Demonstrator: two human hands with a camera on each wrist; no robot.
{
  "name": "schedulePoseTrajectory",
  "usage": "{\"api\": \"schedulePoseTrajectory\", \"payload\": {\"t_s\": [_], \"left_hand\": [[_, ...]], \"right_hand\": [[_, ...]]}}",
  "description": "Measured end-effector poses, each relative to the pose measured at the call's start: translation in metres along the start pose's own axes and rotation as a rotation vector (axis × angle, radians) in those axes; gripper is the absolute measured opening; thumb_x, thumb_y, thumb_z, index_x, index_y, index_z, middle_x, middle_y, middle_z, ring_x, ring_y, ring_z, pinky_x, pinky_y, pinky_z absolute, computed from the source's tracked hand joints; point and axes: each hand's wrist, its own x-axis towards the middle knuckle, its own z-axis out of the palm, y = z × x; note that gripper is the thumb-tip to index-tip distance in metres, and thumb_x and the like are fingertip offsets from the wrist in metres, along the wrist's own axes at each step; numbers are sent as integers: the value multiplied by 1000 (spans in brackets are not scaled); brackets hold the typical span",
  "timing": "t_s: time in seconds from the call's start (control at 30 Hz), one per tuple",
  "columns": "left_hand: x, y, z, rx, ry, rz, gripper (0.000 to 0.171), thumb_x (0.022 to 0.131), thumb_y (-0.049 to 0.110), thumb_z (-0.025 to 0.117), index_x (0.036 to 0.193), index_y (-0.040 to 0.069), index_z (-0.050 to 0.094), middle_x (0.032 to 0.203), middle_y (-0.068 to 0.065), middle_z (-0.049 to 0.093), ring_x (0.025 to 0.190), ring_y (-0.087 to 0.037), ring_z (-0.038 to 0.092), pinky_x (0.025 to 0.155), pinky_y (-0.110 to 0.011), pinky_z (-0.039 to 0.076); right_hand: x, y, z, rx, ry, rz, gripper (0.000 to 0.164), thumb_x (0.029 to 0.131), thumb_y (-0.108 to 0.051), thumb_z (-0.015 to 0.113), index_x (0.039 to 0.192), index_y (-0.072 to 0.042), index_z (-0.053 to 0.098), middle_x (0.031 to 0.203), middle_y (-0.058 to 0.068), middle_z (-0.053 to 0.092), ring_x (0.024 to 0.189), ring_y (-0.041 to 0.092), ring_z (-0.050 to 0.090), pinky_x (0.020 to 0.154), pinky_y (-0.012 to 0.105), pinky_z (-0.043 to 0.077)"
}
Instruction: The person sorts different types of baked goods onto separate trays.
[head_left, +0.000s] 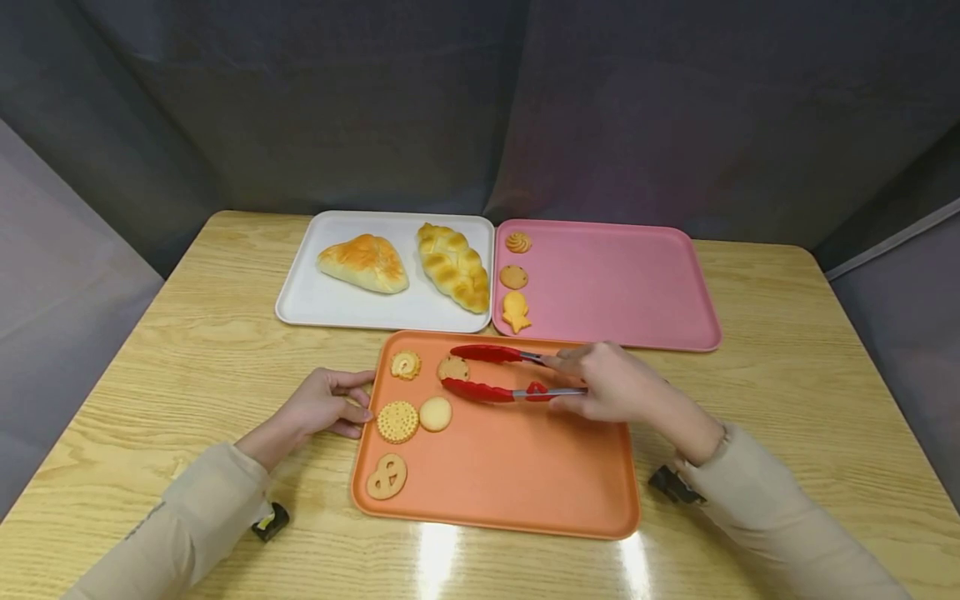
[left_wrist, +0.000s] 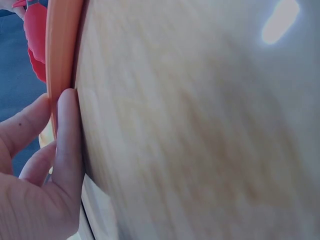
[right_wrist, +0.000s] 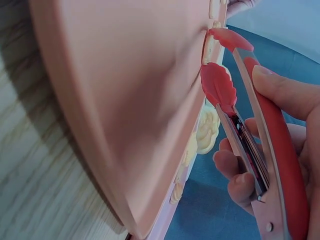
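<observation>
My right hand grips red-tipped metal tongs; their arms are spread. The tips stand on either side of a round chocolate-chip cookie near the back of the orange tray, overlapping its edge in the head view. In the right wrist view, the thumb lies along one red handle, with fingers curled about the other arm. My left hand pinches the tray's left rim, fingers above and beside it. Along that side lie a ring-centred cookie, a dotted round cookie, a plain round cookie and a pretzel-shaped cookie.
Behind, a white tray bears a triangular bread and a braided bread. Beside it, a pink tray has a swirl cookie, a chocolate-chip cookie and a fish-shaped cracker along its left side.
</observation>
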Motion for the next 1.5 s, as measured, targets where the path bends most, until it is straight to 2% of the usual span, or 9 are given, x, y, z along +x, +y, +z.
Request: {"api": "schedulePoseTrajectory", "payload": {"t_s": [0.23, 0.43, 0.7, 0.93, 1.13, 1.5], "left_hand": [[1, -1, 0, 0, -4, 3, 65, 77, -9, 65, 135, -7, 36, 85, -16, 59, 55, -15, 60, 54, -31, 57], [1, -2, 0, 6, -3, 4, 64, 77, -9, 65, 135, -7, 36, 84, -14, 58, 54, -15, 60, 54, -31, 57], [1, -2, 0, 1, -3, 1, 65, 77, -8, 66, 135, -7, 36, 86, -17, 58, 55, -16, 60, 54, -32, 57], [1, -1, 0, 2, -5, 4, 65, 77, -8, 65, 135, -7, 37, 85, -16, 58, 54, -15, 60, 53, -32, 57], [1, -1, 0, 0, -5, 5, 65, 77, -8, 65, 135, -8, 36, 85, -16, 58, 53, -14, 60, 54, -31, 57], [0, -1, 0, -4, 0, 5, 65, 76, -9, 65, 134, -7, 37, 83, -12, 58, 53, -14, 60, 53, -31, 57]], "right_hand": [[-6, 2, -3, 5, 14, 29, 46, 74, -27, 75, 108, 3, 66, 99, 16, 66, 88, 24, 65, 66, 35, 56], [-10, 1, -8, 14, 37, 49, 47, 71, -28, 77, 106, 2, 68, 98, 16, 67, 88, 25, 64, 68, 37, 56], [-15, 2, -16, 33, 77, 19, 45, 70, -21, 79, 105, 5, 67, 99, 15, 66, 88, 25, 65, 69, 37, 57], [-20, 4, -23, 28, 124, -4, 39, 69, -14, 78, 102, 5, 68, 95, 17, 67, 86, 29, 65, 69, 43, 56], [-25, 8, -27, 20, 169, 6, 42, 67, -16, 80, 100, 7, 68, 92, 20, 67, 83, 30, 65, 67, 43, 56], [-37, 14, -36, 8, 225, 33, 47, 63, -12, 81, 103, 7, 67, 93, 20, 66, 84, 32, 65, 71, 47, 54]]}}
